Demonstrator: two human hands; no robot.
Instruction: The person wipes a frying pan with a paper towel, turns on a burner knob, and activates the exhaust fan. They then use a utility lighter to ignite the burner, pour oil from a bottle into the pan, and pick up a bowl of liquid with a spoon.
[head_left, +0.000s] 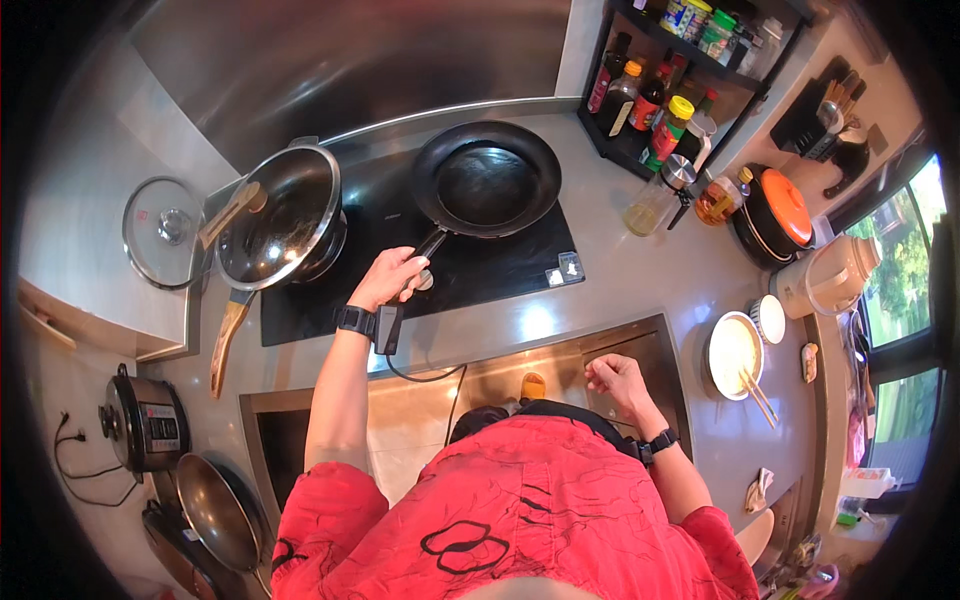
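Observation:
My left hand (390, 276) is closed around the handle of a black frying pan (487, 180). The pan is over the right part of a black glass cooktop (495, 266), and a glossy sheen shows on its inside. Whether its base touches the glass I cannot tell. In front of my body, near the counter's edge, my right hand (619, 384) hangs with its fingers loosely curled and nothing visible in them. A wok (292, 202) with a wooden handle stands on the left part of the cooktop. Across its rim lies a wooden utensil (232, 217).
A glass lid (161, 232) leans at the left wall. On the right counter are a bowl (726, 341) of pale yellow content with chopsticks (757, 394), a small white bowl (768, 319), a beige kettle (821, 277) and a glass oil jug (652, 202). A rack (592, 142) holds several bottles.

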